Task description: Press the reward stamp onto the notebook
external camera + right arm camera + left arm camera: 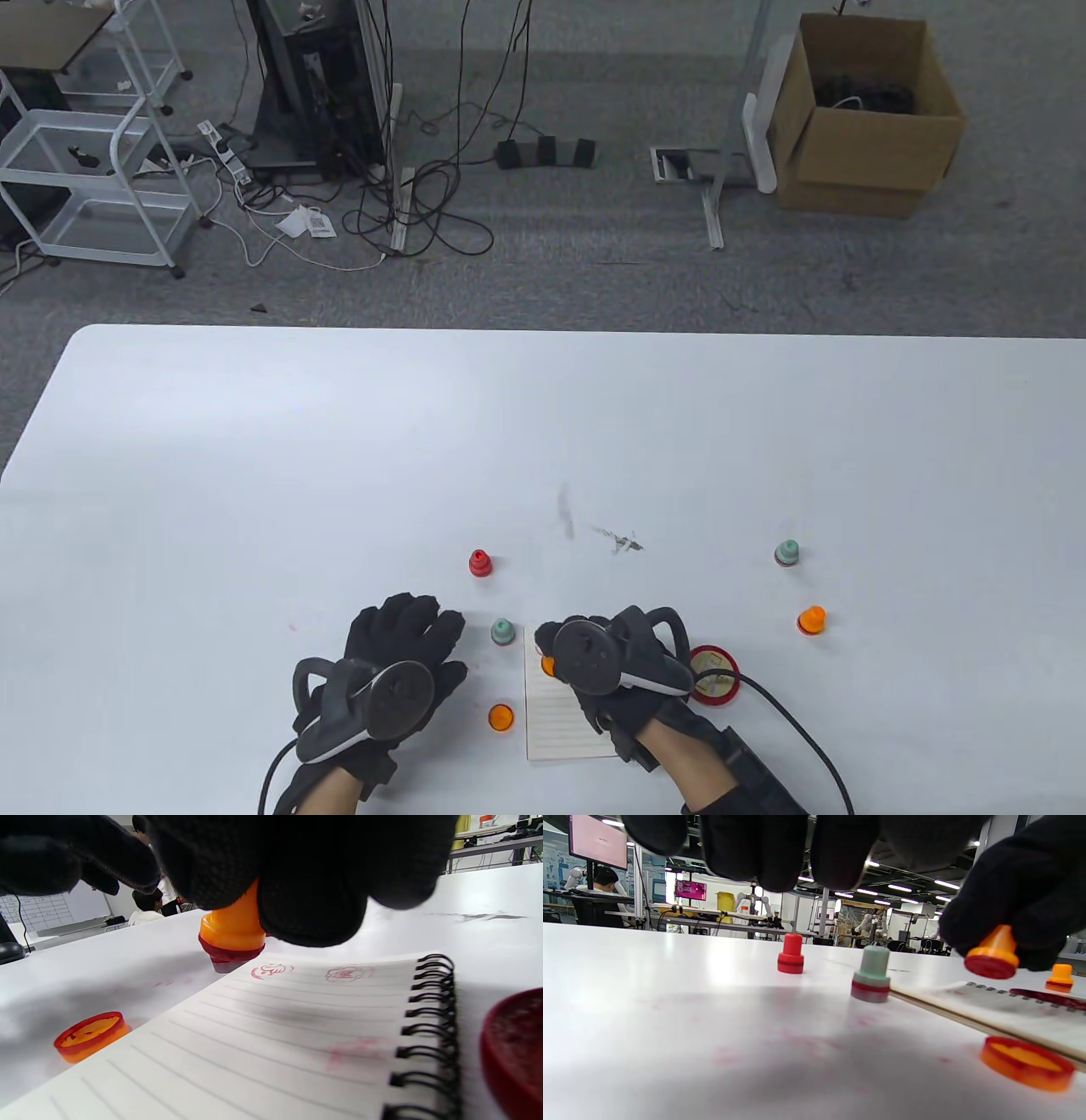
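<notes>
Gripping an orange stamp (232, 929) above the notebook's (271, 1035) far-left corner, right hand (607, 658); left hand (394, 671) released, flat on table (254, 475).

It was a robotics lab: robot arms (746, 902) stood at distant benches, monitors (598, 840) glowed (strip lights overhead), and cables (407, 195) sprawled across grey carpet beside a cardboard box (865, 119).
</notes>
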Available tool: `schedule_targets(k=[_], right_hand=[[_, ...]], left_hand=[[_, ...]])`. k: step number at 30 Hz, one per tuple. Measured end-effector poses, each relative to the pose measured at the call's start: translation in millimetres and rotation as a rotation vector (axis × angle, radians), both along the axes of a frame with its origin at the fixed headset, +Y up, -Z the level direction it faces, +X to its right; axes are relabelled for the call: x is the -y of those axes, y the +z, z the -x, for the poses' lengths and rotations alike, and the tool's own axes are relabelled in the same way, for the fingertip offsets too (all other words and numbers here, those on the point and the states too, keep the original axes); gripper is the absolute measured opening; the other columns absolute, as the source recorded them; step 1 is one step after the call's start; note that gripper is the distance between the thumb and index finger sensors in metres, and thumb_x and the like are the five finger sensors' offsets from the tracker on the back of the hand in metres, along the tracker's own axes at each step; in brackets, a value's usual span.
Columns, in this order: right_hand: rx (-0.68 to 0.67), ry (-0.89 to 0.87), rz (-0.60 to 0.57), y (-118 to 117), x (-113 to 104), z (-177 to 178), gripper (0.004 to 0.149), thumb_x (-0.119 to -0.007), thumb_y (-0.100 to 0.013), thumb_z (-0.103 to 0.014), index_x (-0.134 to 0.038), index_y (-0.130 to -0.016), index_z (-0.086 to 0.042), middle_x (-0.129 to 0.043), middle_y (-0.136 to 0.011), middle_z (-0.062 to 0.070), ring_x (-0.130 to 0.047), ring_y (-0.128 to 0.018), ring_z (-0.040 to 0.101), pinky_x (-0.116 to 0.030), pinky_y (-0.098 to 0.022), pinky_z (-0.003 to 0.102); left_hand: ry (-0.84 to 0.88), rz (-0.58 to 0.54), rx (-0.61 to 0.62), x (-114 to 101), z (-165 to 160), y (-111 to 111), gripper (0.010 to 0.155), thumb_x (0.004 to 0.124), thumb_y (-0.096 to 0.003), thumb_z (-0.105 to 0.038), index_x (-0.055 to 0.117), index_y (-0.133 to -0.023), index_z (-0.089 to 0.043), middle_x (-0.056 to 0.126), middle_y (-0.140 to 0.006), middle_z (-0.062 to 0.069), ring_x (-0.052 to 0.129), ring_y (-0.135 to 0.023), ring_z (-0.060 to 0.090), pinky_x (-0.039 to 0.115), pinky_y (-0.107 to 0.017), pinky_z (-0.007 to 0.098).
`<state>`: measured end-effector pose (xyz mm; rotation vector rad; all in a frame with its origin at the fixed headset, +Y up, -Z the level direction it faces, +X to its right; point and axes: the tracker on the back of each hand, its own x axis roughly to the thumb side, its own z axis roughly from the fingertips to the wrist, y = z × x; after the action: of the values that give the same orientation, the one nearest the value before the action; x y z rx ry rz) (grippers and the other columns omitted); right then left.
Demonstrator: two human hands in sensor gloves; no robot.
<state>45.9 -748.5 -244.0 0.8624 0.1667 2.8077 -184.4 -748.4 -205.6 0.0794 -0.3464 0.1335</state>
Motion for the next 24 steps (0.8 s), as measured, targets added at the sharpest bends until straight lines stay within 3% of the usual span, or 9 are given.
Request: schedule_targets(k=[10,15,24], right_hand=[[-0.021,0.067,0.014,0.1,15.8,13.5,0.049,-0.088,-0.034,-0.023,-0.084,-0.083,-0.015,-0.096,-0.072,0.013,-0.1,-0.042,0.025,-0.085,-0.034,0.036],[-0.038,0.129,-0.041,6.0,16.9,24.9,0.048,-0.087,-0.033,-0.022,-0.085,-0.081,-0.016,-0.095,-0.071,0.013,-0.099,-0.042,0.025,-0.084,-0.035,0.036],[-0.021,0.248,0.12,-13.3,11.4,44.5,0.048,-0.089,-0.031,-0.022,-0.088,-0.078,-0.016,-0.096,-0.067,0.014,-0.1,-0.038,0.024,-0.085,-0.033,0.036]], left_hand=[[0.004,-0.005,-0.002,0.0,0.7,0.7,0.062,0.072,-0.0472,-0.057,0.075,-0.103,-0.032,0.071,-0.113,0.005,0.069,-0.107,0.037,0.062,-0.079,0.063],[-0.005,0.001,0.0,1.3,-0.4,0.4,0.061,0.072,-0.0472,-0.057,0.075,-0.103,-0.032,0.072,-0.113,0.005,0.07,-0.106,0.037,0.062,-0.079,0.063],[-0.015,-0.005,-0.007,1.1,0.6,0.8,0.061,0.072,-0.0473,-0.056,0.075,-0.103,-0.032,0.073,-0.112,0.005,0.071,-0.106,0.037,0.063,-0.078,0.062]])
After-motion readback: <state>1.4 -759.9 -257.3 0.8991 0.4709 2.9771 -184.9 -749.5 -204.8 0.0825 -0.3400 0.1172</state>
